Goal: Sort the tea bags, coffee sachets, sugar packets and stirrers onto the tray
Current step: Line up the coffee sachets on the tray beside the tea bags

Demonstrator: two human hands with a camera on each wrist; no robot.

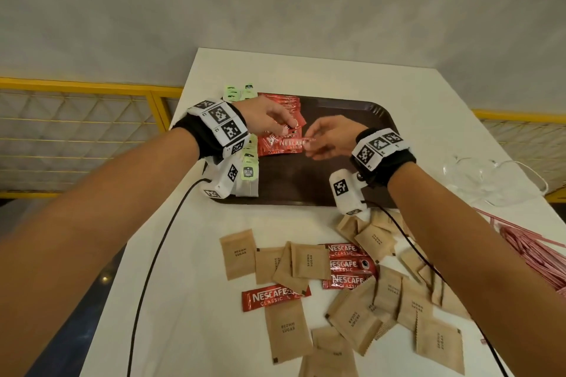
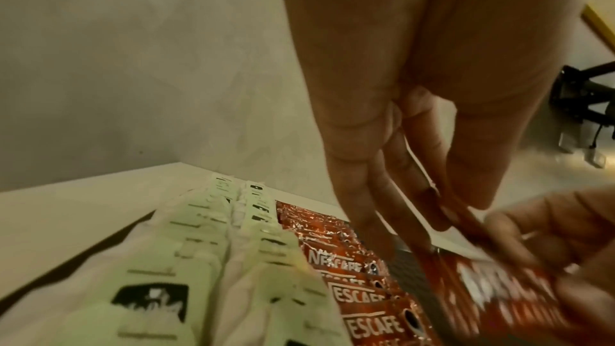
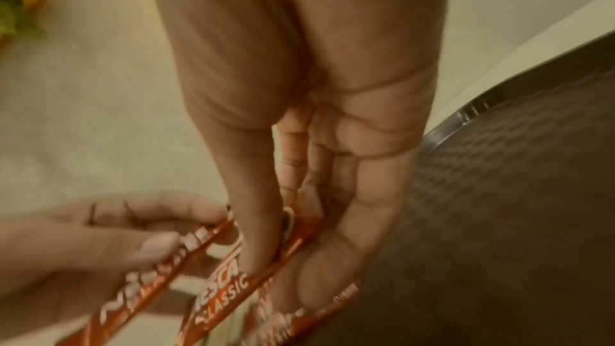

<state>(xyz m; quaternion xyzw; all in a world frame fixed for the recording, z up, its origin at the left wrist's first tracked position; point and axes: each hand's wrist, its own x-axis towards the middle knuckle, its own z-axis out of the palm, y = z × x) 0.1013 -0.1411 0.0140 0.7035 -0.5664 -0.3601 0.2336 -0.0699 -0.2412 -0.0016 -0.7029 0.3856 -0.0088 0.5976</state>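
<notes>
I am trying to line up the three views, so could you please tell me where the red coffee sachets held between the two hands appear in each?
Head: the held coffee sachets sit centre, over the dark tray, between left hand and right hand.
Left wrist: lower right, blurred.
Right wrist: bottom centre.
Shared landmark: the tray.

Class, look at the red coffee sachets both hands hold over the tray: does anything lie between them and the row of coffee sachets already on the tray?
Nothing visible does. The left hand and right hand pinch the held sachets just above the coffee row on the tray; the tea bags lie beside it.
</notes>
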